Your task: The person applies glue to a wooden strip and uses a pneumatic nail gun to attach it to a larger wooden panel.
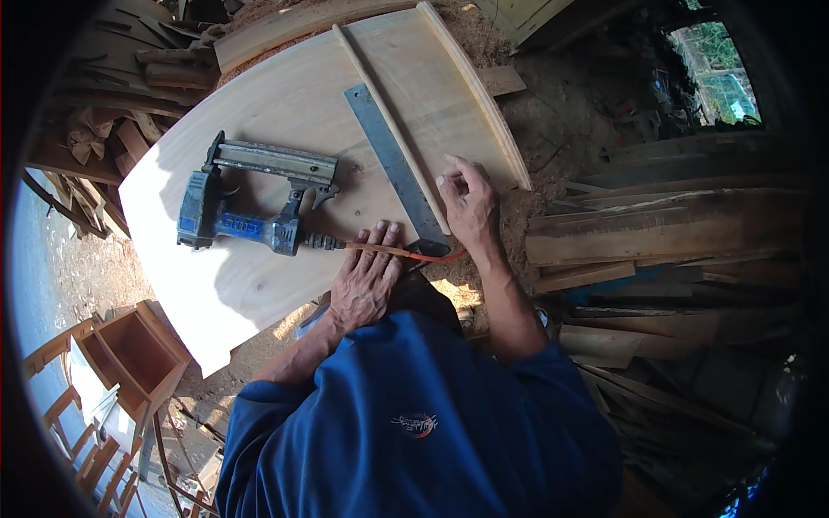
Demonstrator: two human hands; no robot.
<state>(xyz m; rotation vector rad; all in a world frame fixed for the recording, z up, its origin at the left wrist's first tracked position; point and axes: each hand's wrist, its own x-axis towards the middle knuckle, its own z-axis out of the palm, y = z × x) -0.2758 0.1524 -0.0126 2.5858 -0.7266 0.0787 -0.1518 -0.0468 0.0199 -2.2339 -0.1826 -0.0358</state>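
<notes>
1. the left hand [367,281] is laid on the near edge of the board, palm down; its fingers are stretched side by side, and nothing is seen gripped between them and the thumb.
2. the right hand [469,203] is held just right of the strip's near end, index finger and thumb bent; whether anything small is pinched there cannot be told.
3. the thin wood strip [389,125] is set on the board, its long axis slanted from far left to near right, with its near end pointed toward the person.
4. beside it, on its left, the metal square [386,147] is laid almost parallel, its dark end nearest the body.
5. farther left, the nail gun [259,226] is rested on its side; its long rail is lined up left to right, and its hose end is pointed right.
6. the orange hose [440,257] is run across the left fingers.
7. the pale board [285,95] is edged on the right by a ridged moulding [477,93].
8. around it, planks [665,224] are stacked on the right, and a brown wooden drawer box [142,354] is seen lower left.
</notes>
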